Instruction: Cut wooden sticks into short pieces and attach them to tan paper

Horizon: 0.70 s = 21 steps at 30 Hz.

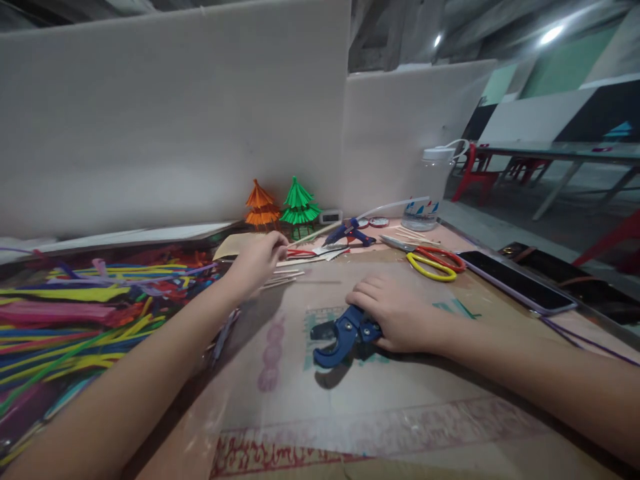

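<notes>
My right hand point(393, 310) is wrapped round the handles of a blue pipe cutter point(345, 337), low over the plastic-covered table. The cutter's curved jaw and dark blade point left and stand apart, with nothing between them. Farther back on the left, my left hand point(263, 260) is closed in a pinch. A thin pale wooden stick point(313, 235) runs right from its fingertips, though the grip itself is partly hidden. Several short sticks point(283, 277) lie beneath that hand. Behind it stand an orange paper-like tree point(261, 205) and a green tree point(299, 205).
Colourful pipe cleaners point(85, 320) fill the left side. A blue glue gun point(347, 232), red-and-yellow scissors point(433, 260), a phone point(517, 281) and a water bottle point(427, 190) lie or stand at back and right. A pale board point(175, 120) rises behind.
</notes>
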{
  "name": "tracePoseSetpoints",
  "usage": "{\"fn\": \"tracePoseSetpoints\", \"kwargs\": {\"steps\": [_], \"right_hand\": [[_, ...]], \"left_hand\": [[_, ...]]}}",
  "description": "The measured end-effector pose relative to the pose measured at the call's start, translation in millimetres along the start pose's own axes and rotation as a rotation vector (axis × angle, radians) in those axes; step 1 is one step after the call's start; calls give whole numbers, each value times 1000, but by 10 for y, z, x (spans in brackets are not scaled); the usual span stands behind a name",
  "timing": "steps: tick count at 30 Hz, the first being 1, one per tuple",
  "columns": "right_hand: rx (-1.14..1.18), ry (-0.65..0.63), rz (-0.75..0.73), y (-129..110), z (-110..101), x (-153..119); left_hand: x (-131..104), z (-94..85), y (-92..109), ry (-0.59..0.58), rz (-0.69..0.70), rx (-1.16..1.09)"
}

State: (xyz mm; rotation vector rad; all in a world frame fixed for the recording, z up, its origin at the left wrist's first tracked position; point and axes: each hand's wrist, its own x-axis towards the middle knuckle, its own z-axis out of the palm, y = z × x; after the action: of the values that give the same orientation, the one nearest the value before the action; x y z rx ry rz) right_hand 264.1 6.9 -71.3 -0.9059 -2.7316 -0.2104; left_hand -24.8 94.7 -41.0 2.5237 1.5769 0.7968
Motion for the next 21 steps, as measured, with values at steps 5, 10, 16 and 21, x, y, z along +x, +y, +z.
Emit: {"fn": "tracePoseSetpoints", "kwargs": {"steps": [5,10,16,21], "right_hand": [[-179,254,31,245,-269,-32],[-320,452,95,411,-522,-87],[-481,596,62,365,-650,-120],[-564,621,-28,257,-684,-125]], "left_hand": [[-214,-279,481,171,141,-245],[-425,-369,743,173,282,-369],[-527,-313,816,129,378,-304],[-580,-316,939,83,483,-304]]}}
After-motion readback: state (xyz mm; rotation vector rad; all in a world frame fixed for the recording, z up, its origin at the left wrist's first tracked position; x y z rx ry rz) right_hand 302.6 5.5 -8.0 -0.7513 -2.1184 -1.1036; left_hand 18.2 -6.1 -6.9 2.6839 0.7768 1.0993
